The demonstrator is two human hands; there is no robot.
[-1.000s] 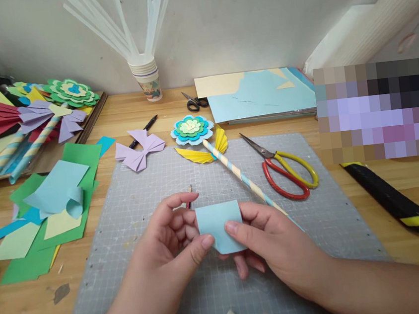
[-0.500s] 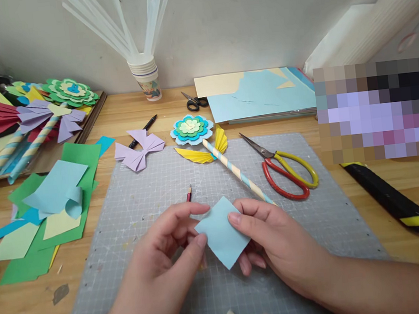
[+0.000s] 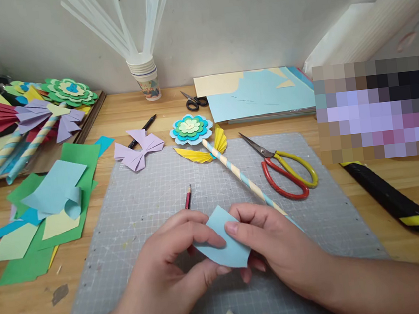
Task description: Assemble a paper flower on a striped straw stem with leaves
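A small light-blue paper square (image 3: 224, 243) is pinched between both hands just above the grey cutting mat (image 3: 143, 204). The left hand (image 3: 175, 260) is closed on its left edge, the right hand (image 3: 270, 240) on its right. A red pencil (image 3: 187, 198) lies just beyond, a striped paper stick (image 3: 239, 174) alongside.

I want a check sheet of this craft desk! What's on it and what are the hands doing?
Surface: wooden desk with grey cutting mat on it.
Job's things: light blue paper square, held above the mat.
Clutter: red and yellow scissors, paper flower on a striped stick, purple bow, pencil, green scraps, cup of straws.
Grippers: left hand and right hand both pinch the paper.
Cables: nothing seen.
Surroundings: pale wall behind.
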